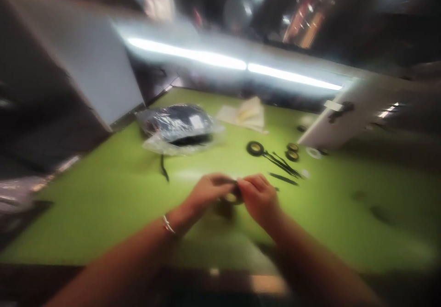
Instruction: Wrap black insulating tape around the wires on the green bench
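The picture is blurred by motion. My left hand (pixel 206 194) and my right hand (pixel 258 199) meet over the green table (pixel 103 197), both pinching a small dark roll of tape (pixel 233 198) between their fingertips. A bracelet sits on my left wrist. Just beyond my hands lie another black tape roll (pixel 255 148), two smaller rolls (pixel 292 152) and a bundle of thin black strips (pixel 282 164).
A clear plastic bag with dark contents (pixel 179 128) lies at the back left, pale folded paper (pixel 246 113) behind it. A white panel (pixel 341 119) leans at the back right, a grey box wall (pixel 86 64) at the left. A light strip (pixel 234 64) runs along the back.
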Tool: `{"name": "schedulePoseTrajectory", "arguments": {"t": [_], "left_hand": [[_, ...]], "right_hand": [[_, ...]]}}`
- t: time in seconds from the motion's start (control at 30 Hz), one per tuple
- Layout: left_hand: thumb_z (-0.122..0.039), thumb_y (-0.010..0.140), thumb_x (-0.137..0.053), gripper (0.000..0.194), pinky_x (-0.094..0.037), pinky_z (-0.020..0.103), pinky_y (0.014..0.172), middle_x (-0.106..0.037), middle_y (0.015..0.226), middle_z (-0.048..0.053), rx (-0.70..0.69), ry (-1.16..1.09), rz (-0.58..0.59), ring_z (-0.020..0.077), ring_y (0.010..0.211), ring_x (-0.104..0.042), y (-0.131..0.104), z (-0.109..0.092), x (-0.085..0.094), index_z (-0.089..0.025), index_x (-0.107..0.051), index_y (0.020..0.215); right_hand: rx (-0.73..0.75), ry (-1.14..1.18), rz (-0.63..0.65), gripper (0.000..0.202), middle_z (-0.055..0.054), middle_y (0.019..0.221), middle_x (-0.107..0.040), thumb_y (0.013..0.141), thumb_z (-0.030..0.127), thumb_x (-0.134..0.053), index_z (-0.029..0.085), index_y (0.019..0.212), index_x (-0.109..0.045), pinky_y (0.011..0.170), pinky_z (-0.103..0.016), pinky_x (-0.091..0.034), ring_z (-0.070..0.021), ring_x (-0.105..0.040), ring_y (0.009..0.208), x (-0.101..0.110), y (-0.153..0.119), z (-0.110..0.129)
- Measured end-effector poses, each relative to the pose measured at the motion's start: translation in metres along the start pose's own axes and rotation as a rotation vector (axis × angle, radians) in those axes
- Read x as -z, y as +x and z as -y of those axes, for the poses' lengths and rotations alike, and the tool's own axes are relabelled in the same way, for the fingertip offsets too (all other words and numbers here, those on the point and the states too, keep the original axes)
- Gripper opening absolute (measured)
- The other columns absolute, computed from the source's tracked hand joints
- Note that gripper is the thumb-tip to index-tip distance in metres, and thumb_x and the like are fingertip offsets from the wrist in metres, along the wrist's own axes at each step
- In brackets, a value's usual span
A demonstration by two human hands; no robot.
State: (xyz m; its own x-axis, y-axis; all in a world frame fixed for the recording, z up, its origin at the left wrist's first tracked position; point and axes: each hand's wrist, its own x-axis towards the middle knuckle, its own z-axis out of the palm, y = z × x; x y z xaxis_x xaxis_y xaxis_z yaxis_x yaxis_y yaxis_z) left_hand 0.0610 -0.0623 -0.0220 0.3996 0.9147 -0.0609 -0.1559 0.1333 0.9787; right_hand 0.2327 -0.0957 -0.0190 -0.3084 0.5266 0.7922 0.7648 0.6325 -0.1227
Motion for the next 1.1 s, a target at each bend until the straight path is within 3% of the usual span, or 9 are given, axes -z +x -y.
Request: {"name": "schedulePoseTrajectory", "arguments": {"t": [0.1, 0.3, 0.4, 0.47, 0.63, 0.77, 0.93, 1.03, 1.1], "left_hand": [[-0.028, 0.069, -0.073, 0.017, -0.05, 0.031, 0.078, -0.071, 0.085, 0.007, -0.051, 0.036, -0.052, 0.0208, 0.083, -0.065, 0.0, 0.001, -0.002, -0.015, -0.074, 0.081], [-0.032, 0.076, -0.069, 0.022, -0.038, 0.037, 0.104, -0.056, 0.128, 0.011, -0.223, 0.209, -0.25, 0.0263, 0.122, -0.05, -0.001, 0.012, -0.008, -0.02, -0.076, 0.094], [-0.029, 0.077, -0.068, 0.017, -0.04, 0.037, 0.102, -0.055, 0.126, 0.009, -0.355, 0.279, -0.315, 0.0249, 0.118, -0.051, -0.005, 0.012, -0.011, -0.024, -0.076, 0.091], [-0.027, 0.077, -0.068, 0.012, -0.043, 0.036, 0.098, -0.06, 0.112, 0.008, -0.405, 0.298, -0.328, 0.0235, 0.109, -0.055, -0.008, 0.008, -0.012, -0.023, -0.076, 0.085], [-0.028, 0.08, -0.064, 0.013, -0.047, 0.031, 0.081, -0.064, 0.085, 0.005, -0.213, 0.104, -0.136, 0.0188, 0.083, -0.059, -0.011, -0.005, -0.009, -0.017, -0.07, 0.079], [-0.028, 0.08, -0.063, 0.014, -0.045, 0.03, 0.085, -0.066, 0.084, 0.005, -0.147, -0.008, -0.069, 0.0181, 0.084, -0.058, -0.01, -0.006, -0.009, -0.015, -0.069, 0.084], [-0.038, 0.079, -0.065, 0.024, -0.045, 0.028, 0.079, -0.066, 0.076, 0.003, -0.061, 0.002, -0.176, 0.0159, 0.077, -0.057, -0.007, 0.006, -0.01, -0.015, -0.067, 0.076], [-0.04, 0.077, -0.066, 0.025, -0.045, 0.027, 0.075, -0.067, 0.076, 0.004, -0.041, 0.054, -0.234, 0.016, 0.075, -0.058, -0.003, 0.009, -0.007, -0.015, -0.067, 0.076], [-0.039, 0.076, -0.066, 0.023, -0.045, 0.027, 0.076, -0.067, 0.078, 0.004, -0.076, 0.149, -0.208, 0.0168, 0.077, -0.058, -0.002, 0.006, -0.005, -0.016, -0.068, 0.077]], "right_hand": [[-0.083, 0.017, -0.029, 0.02, -0.003, 0.079, -0.063, 0.084, 0.009, -0.057, 0.023, 0.094, -0.066, 0.068, -0.028, -0.051, -0.0155, -0.056, 0.075, -0.004, 0.0, 0.003], [-0.152, 0.026, -0.12, 0.015, -0.003, 0.078, -0.06, 0.084, 0.011, -0.058, 0.022, 0.092, -0.065, 0.065, -0.028, -0.051, -0.0148, -0.057, 0.072, -0.011, 0.001, 0.009], [-0.148, 0.028, -0.09, 0.017, -0.004, 0.079, -0.06, 0.084, 0.013, -0.058, 0.023, 0.095, -0.065, 0.064, -0.028, -0.052, -0.0156, -0.058, 0.074, -0.011, 0.0, 0.012], [-0.145, 0.011, -0.082, 0.018, -0.004, 0.08, -0.061, 0.085, 0.014, -0.057, 0.024, 0.096, -0.066, 0.064, -0.028, -0.052, -0.0159, -0.058, 0.075, -0.009, 0.0, 0.012], [-0.015, -0.059, -0.059, 0.023, -0.003, 0.081, -0.065, 0.084, 0.009, -0.057, 0.024, 0.099, -0.067, 0.07, -0.028, -0.052, -0.0159, -0.058, 0.077, -0.005, 0.002, 0.007], [-0.019, -0.068, -0.051, 0.025, -0.004, 0.079, -0.066, 0.083, 0.007, -0.058, 0.022, 0.1, -0.068, 0.068, -0.028, -0.052, -0.0164, -0.055, 0.077, -0.005, 0.003, 0.006], [-0.064, -0.039, 0.018, 0.025, -0.005, 0.078, -0.064, 0.084, 0.008, -0.054, 0.022, 0.098, -0.069, 0.068, -0.028, -0.051, -0.0171, -0.056, 0.078, -0.008, 0.003, 0.008], [-0.177, 0.123, 0.103, 0.024, -0.005, 0.085, -0.064, 0.085, 0.009, -0.051, 0.021, 0.099, -0.067, 0.07, -0.029, -0.051, -0.0163, -0.058, 0.08, -0.009, 0.003, 0.009], [-0.256, 0.264, 0.2, 0.025, -0.005, 0.091, -0.064, 0.085, 0.01, -0.05, 0.019, 0.104, -0.064, 0.072, -0.029, -0.051, -0.0153, -0.06, 0.081, -0.009, 0.004, 0.008]]}}
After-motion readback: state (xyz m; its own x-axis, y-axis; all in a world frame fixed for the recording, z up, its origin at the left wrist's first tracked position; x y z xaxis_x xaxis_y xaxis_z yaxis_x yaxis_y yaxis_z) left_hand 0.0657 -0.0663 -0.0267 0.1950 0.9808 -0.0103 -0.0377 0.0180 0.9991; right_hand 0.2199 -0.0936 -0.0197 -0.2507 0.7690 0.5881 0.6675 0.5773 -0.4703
